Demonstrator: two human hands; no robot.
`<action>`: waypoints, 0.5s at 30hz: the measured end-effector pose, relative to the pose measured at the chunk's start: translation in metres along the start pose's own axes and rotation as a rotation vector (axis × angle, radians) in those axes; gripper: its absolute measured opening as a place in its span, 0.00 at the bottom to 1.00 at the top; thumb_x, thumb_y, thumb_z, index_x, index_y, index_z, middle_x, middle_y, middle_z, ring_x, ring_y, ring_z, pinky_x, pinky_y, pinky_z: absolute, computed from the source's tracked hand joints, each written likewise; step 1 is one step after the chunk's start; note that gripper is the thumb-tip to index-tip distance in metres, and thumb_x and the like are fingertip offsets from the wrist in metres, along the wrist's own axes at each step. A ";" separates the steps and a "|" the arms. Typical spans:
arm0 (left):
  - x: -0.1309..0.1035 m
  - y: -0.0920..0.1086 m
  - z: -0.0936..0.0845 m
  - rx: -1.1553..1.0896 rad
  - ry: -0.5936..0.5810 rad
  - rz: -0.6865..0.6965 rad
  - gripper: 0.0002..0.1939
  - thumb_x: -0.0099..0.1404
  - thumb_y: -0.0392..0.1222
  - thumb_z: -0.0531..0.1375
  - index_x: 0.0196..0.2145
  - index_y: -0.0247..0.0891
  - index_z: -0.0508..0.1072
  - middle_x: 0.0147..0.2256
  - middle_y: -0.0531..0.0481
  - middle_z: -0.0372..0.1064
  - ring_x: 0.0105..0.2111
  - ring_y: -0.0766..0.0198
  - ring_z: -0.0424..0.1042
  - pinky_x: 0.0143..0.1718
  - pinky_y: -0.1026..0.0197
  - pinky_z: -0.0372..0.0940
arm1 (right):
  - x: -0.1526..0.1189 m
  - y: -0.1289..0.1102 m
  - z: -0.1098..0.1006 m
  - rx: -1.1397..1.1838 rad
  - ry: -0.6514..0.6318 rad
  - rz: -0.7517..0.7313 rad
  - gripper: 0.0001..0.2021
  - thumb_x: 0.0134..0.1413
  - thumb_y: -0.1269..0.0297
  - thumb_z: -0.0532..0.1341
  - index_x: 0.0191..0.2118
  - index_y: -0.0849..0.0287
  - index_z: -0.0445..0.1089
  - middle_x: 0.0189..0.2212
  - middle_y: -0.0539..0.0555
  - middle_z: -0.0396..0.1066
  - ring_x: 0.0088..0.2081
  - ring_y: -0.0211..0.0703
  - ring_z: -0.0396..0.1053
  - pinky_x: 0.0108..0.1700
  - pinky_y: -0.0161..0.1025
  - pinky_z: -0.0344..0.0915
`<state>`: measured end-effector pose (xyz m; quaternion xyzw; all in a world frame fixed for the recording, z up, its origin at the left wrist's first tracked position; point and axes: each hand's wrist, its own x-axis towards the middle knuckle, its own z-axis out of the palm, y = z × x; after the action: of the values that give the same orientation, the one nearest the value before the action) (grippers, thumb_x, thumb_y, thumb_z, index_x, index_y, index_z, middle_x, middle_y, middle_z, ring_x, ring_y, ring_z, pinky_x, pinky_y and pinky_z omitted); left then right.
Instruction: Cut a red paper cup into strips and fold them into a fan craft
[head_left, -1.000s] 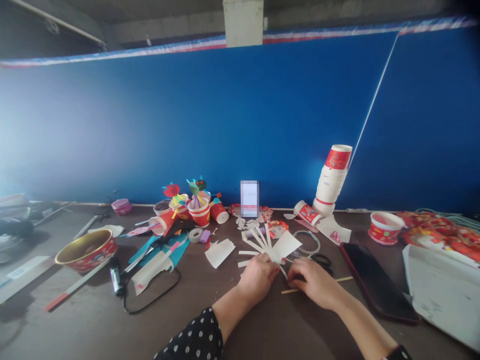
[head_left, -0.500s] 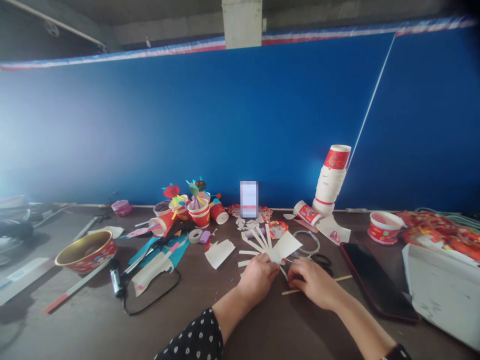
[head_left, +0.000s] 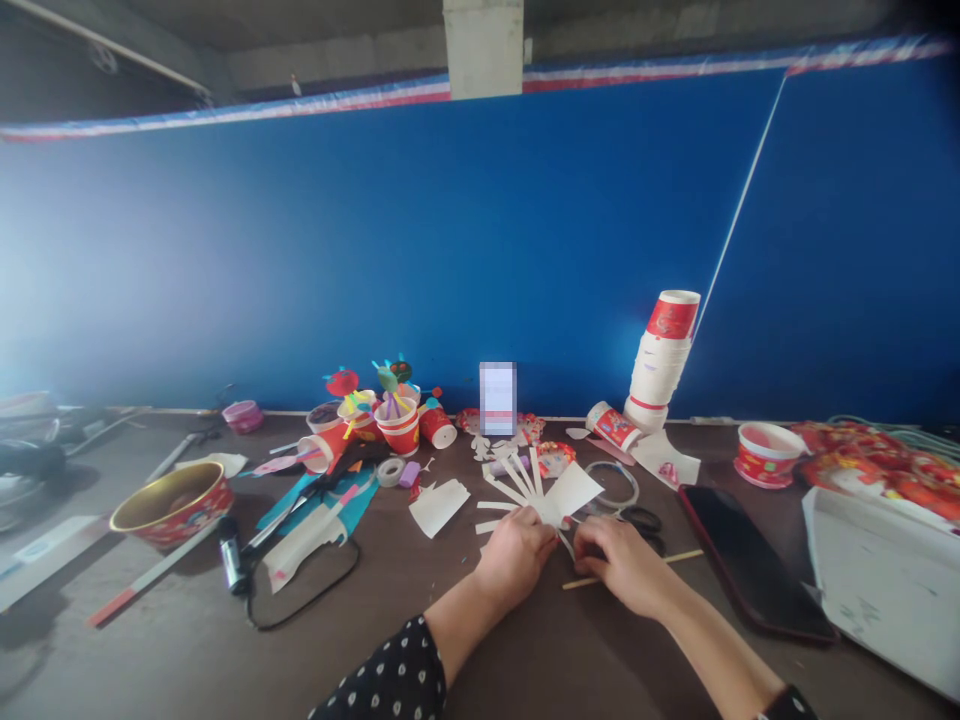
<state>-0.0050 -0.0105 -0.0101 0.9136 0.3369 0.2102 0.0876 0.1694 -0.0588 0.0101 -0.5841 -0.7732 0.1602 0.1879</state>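
A white paper cup piece (head_left: pixel 571 494), cut into strips that fan out flat, lies on the table in front of me. My left hand (head_left: pixel 517 552) is closed on its near middle, fingers pressed together. Curled just to the right is my right hand (head_left: pixel 622 566), its fingertips at the end of a narrow strip (head_left: pixel 565 544) of the same piece; the exact grip is partly hidden. A thin wooden stick (head_left: pixel 684 556) passes under the right hand. Dark-handled scissors (head_left: pixel 643 522) lie behind that hand, partly covered by it.
A phone (head_left: pixel 757 565) and a white tray (head_left: pixel 877 590) are at right. Stacked paper cups (head_left: pixel 660 365) lean near the blue wall. At left are a gold-lined bowl (head_left: pixel 176 505), a glue gun (head_left: pixel 232 560) with its cord, and cup figures (head_left: pixel 396 430). A lit screen (head_left: pixel 498 398) stands at the back.
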 end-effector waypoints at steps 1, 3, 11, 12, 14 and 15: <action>0.000 0.000 0.000 0.002 -0.003 -0.005 0.10 0.65 0.36 0.53 0.30 0.35 0.74 0.31 0.47 0.68 0.34 0.62 0.67 0.37 0.62 0.62 | 0.000 0.001 0.000 -0.007 0.008 -0.017 0.05 0.47 0.72 0.58 0.26 0.57 0.69 0.29 0.50 0.71 0.36 0.43 0.66 0.37 0.37 0.56; 0.000 0.000 0.000 0.010 -0.011 -0.014 0.11 0.66 0.36 0.53 0.30 0.35 0.74 0.31 0.47 0.68 0.34 0.62 0.67 0.36 0.62 0.62 | -0.001 0.002 0.002 -0.045 0.027 -0.055 0.06 0.49 0.72 0.57 0.25 0.57 0.69 0.29 0.50 0.70 0.36 0.43 0.65 0.37 0.37 0.56; 0.000 -0.002 0.003 -0.001 0.065 0.020 0.10 0.64 0.35 0.54 0.27 0.35 0.72 0.30 0.48 0.66 0.31 0.64 0.66 0.34 0.64 0.61 | -0.008 -0.006 0.011 -0.351 0.143 -0.196 0.12 0.55 0.74 0.52 0.26 0.59 0.69 0.28 0.54 0.69 0.34 0.44 0.64 0.37 0.40 0.55; -0.001 -0.002 0.003 -0.005 0.073 0.025 0.10 0.64 0.35 0.54 0.27 0.35 0.72 0.30 0.48 0.66 0.31 0.64 0.66 0.34 0.64 0.62 | -0.010 -0.006 0.013 -0.379 0.154 -0.206 0.12 0.55 0.75 0.51 0.26 0.60 0.69 0.28 0.55 0.70 0.34 0.44 0.64 0.37 0.40 0.56; -0.001 -0.003 0.004 -0.007 0.075 0.030 0.10 0.64 0.35 0.54 0.26 0.35 0.72 0.29 0.48 0.66 0.31 0.63 0.66 0.34 0.63 0.62 | -0.012 -0.006 0.016 -0.421 0.159 -0.224 0.14 0.55 0.76 0.50 0.26 0.60 0.69 0.28 0.56 0.70 0.34 0.45 0.64 0.37 0.40 0.56; -0.001 -0.004 0.005 -0.007 0.072 0.032 0.10 0.64 0.35 0.55 0.26 0.35 0.72 0.29 0.48 0.66 0.31 0.63 0.66 0.34 0.63 0.62 | -0.013 -0.005 0.017 -0.432 0.155 -0.232 0.14 0.55 0.76 0.50 0.26 0.60 0.70 0.28 0.56 0.69 0.34 0.45 0.64 0.37 0.40 0.56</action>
<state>-0.0056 -0.0085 -0.0156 0.9105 0.3243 0.2453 0.0752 0.1604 -0.0733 -0.0035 -0.5287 -0.8345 -0.0768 0.1346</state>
